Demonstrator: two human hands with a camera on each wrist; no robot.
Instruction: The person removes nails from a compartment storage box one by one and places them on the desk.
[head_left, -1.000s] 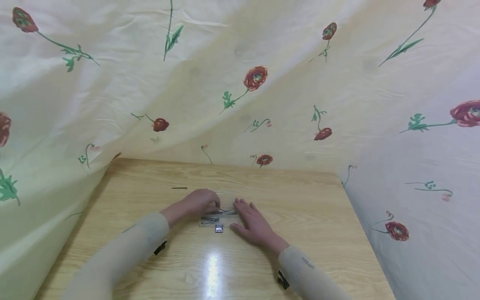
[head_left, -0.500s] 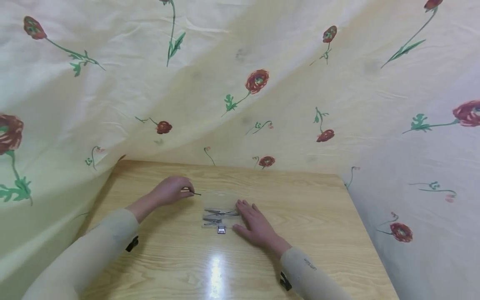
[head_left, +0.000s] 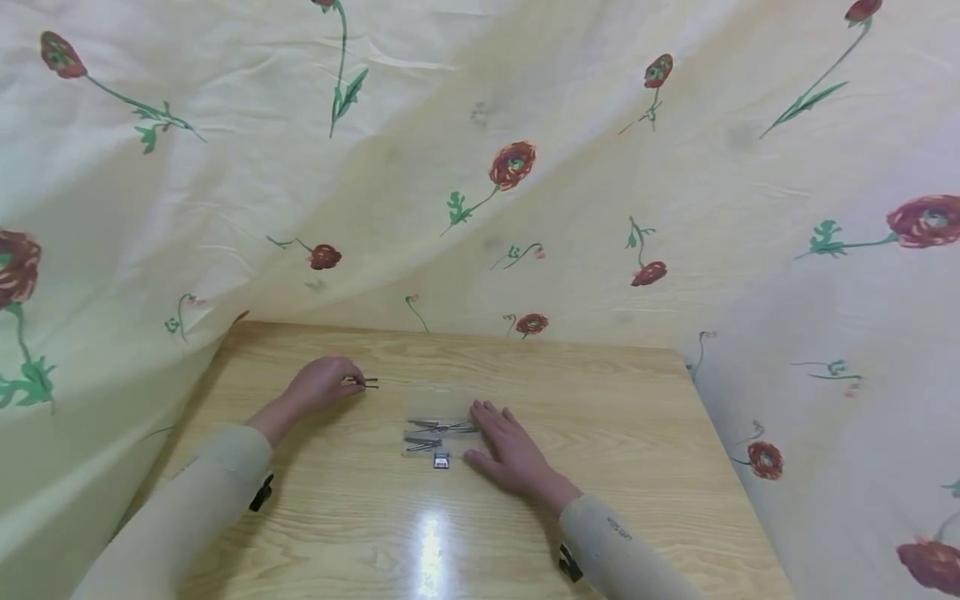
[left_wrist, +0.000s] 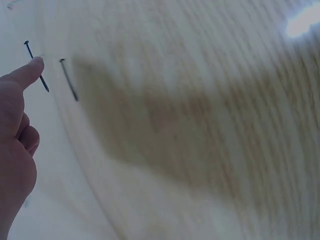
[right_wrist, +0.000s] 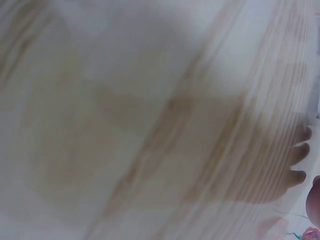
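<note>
In the head view my left hand (head_left: 326, 383) pinches a dark nail (head_left: 372, 387) above the far left of the table. The left wrist view shows this held nail (left_wrist: 45, 85) crossing the fingertip, its head upward. A second nail (left_wrist: 69, 80) lies on the wood right beside it, nearly parallel. My right hand (head_left: 513, 450) lies with fingers extended along the right edge of a clear plastic case (head_left: 438, 402). Inside the case, several metal nails (head_left: 442, 427) rest in the nearer compartments. Only fingertips and their shadow show in the right wrist view.
A small dark square piece with a pale label (head_left: 442, 460) sits at the case's near edge. The wooden table (head_left: 637, 467) is bordered by a flowered cloth (head_left: 585, 208) at the back and sides. A bright reflection lies on the near wood.
My left hand came out of the case area with a nail and moved left, bringing it beside the nail lying on the table. My right hand has stayed at the case.
</note>
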